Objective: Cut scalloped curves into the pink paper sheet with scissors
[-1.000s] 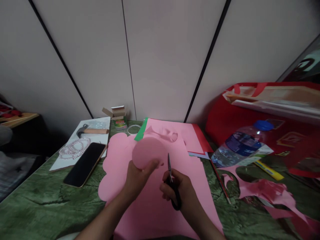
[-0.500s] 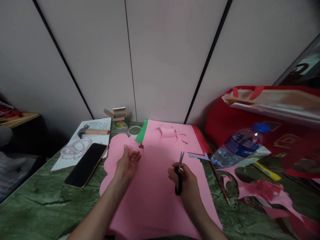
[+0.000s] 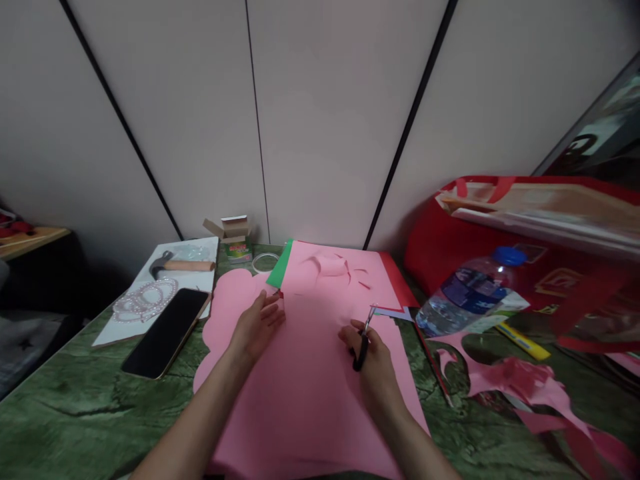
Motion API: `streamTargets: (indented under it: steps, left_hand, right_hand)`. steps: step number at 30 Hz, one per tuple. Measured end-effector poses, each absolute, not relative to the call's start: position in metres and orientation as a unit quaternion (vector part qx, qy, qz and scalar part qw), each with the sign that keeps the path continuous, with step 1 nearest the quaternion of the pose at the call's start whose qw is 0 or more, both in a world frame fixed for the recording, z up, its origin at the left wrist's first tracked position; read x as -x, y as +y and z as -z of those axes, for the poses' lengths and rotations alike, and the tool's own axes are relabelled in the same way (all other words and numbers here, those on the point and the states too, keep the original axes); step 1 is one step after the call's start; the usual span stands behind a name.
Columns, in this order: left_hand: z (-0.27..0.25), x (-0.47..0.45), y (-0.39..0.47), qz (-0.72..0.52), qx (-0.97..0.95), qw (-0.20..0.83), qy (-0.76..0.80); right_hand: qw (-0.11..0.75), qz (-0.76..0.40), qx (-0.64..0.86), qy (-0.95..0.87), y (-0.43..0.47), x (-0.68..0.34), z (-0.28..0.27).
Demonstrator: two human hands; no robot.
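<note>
A large sheet of pink paper (image 3: 310,400) lies in front of me, with a scalloped pink paper edge (image 3: 226,303) along its left side. My left hand (image 3: 257,328) is over the left part of the paper, fingers apart and holding nothing. Near its fingertips is a small dark red thing, too small to make out. My right hand (image 3: 376,363) grips a pair of scissors with black handles (image 3: 361,353), blades pointing up and away from me. Behind, small cut pink paper pieces (image 3: 333,267) lie on another pink sheet (image 3: 300,257).
On the left are a phone (image 3: 167,333), a hammer (image 3: 187,265), clear beaded strands (image 3: 145,300) and a small open box (image 3: 236,240). To the right stand a water bottle (image 3: 465,293) and red bag (image 3: 435,233), with a pencil (image 3: 434,367), yellow cutter (image 3: 525,341) and pink scraps (image 3: 540,387).
My left hand has turned from palm up to palm more inward. The scissors in my right hand have tilted further to the right. The view has shifted slightly.
</note>
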State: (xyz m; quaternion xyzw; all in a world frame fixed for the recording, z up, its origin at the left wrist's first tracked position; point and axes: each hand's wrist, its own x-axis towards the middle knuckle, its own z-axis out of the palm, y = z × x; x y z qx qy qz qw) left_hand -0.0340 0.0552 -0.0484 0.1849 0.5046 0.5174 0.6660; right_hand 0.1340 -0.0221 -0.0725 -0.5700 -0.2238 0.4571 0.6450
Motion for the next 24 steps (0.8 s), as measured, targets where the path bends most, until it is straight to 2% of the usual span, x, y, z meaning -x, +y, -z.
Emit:
streamTargets:
  steps: [6, 14, 18, 24]
  left_hand:
    - [0.047, 0.033, 0.054, -0.472, -0.241, 0.692, 0.489]
    - [0.052, 0.01, 0.034, -0.374, -0.424, 0.715, 0.412]
    - [0.05, 0.003, 0.029, -0.434, -0.42, 0.692, 0.396]
    - [0.032, -0.004, 0.017, -0.477, -0.341, 0.723, 0.365]
  right_hand:
    - [0.663, -0.494, 0.533, -0.18, -0.015, -0.139, 0.08]
    - [0.661, -0.503, 0.521, -0.194, -0.016, -0.139, 0.08]
    - [0.661, -0.488, 0.529, -0.213, -0.022, -0.134, 0.078]
    - [0.671, -0.51, 0.503, -0.191, -0.025, -0.129, 0.068]
